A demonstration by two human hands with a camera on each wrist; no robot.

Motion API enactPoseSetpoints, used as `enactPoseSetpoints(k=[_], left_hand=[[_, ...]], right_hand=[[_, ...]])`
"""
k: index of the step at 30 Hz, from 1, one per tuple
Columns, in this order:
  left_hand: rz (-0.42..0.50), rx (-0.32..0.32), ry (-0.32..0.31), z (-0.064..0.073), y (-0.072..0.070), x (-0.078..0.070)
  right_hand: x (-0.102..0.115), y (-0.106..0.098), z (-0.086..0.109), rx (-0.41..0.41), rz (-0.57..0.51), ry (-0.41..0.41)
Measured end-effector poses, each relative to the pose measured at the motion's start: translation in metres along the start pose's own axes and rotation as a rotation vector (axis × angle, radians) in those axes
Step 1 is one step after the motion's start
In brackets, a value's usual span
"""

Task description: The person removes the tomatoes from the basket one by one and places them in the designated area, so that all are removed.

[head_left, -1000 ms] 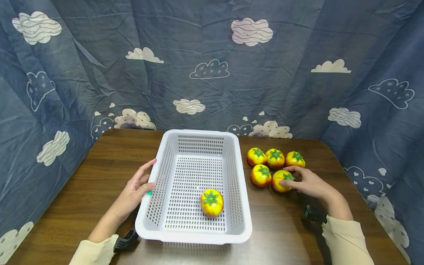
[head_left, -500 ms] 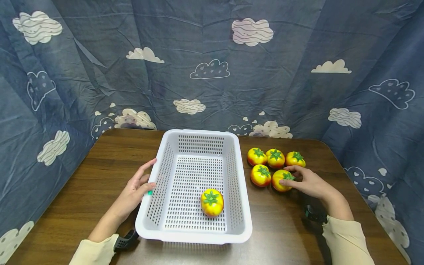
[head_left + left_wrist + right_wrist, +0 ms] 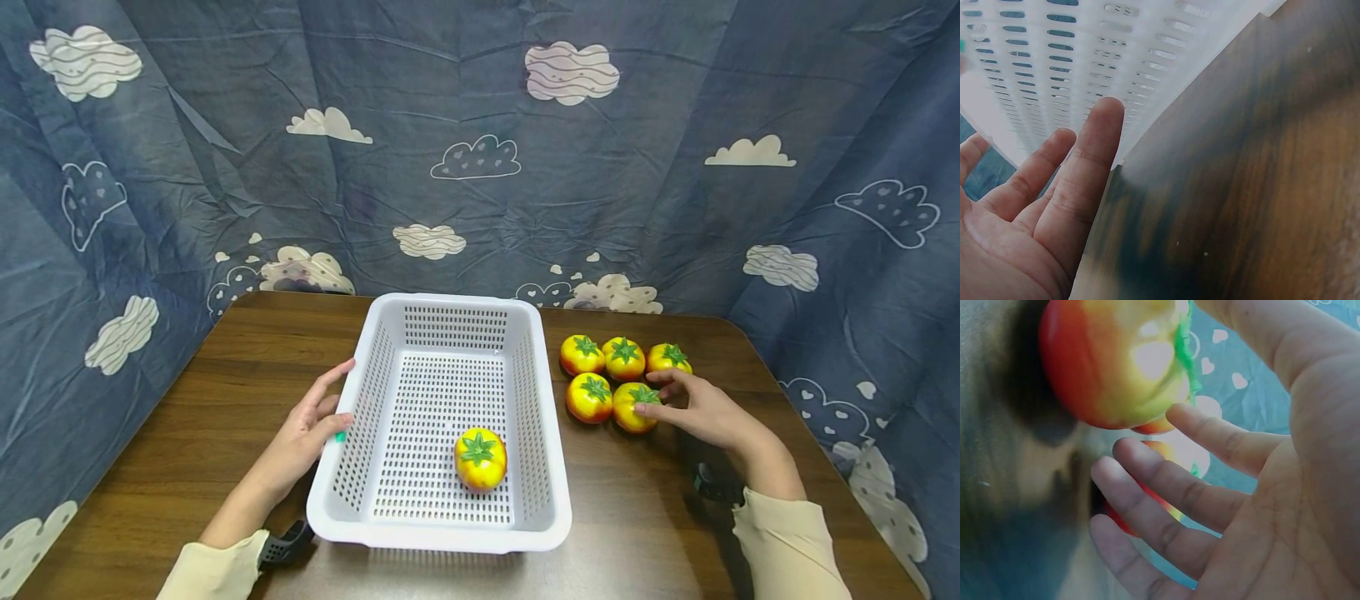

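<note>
A white perforated plastic basket [image 3: 438, 537] stands on the table in the head view. One yellow-red artificial tomato [image 3: 481, 460] with a green leafy top sits inside it. My left hand [image 3: 300, 433] rests with extended fingers and thumb against the basket's left side; the left wrist view shows its fingers [image 3: 1094, 144] beside the slotted wall. Right of the basket, my right hand [image 3: 701, 408] is at the front right tomato [image 3: 633, 408]. Its thumb and index finger lie around that tomato, fingers loosely extended in the right wrist view, where the tomato [image 3: 1116, 369] appears close up.
Several more tomatoes stand in two rows beside the basket, among them a front left one [image 3: 589, 398] and a back right one [image 3: 669, 358]. A dark blue cloud-patterned curtain [image 3: 480, 217] hangs behind the brown wooden table [image 3: 622, 533].
The front right tomato has shifted slightly left, towards its neighbour. My right hand's fingers have loosened and drawn back a little from it. My left hand and the basket stay put.
</note>
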State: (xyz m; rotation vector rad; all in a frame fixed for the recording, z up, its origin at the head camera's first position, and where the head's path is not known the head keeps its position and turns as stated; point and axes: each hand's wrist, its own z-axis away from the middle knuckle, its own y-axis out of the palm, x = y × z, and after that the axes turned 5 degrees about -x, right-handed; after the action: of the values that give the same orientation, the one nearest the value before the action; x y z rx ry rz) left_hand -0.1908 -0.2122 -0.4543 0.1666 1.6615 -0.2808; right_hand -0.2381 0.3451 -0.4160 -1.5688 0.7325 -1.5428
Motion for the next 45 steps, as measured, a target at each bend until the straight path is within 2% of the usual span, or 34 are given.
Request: enactPoseSetpoints(k=[12,24,36,45], left_hand=[[-0.013,0.001,0.021,0.000,-0.001,0.000],[-0.008,-0.001,0.002,-0.001,-0.002,0.002],[-0.011,0.013,0.032,-0.003,-0.001,-0.001],[-0.018,-0.002,0.013,0.000,-0.001,-0.001]], right_hand=[[0.030,-0.021,0.003,-0.015,-0.013,-0.022],[0.085,-0.032,0.007,-0.047,-0.045,-0.160],[0.127,-0.024,0.002,0.018,-0.086,-0.247],[0.160,-0.005,-0.006,0.099,-0.085,-0.344]])
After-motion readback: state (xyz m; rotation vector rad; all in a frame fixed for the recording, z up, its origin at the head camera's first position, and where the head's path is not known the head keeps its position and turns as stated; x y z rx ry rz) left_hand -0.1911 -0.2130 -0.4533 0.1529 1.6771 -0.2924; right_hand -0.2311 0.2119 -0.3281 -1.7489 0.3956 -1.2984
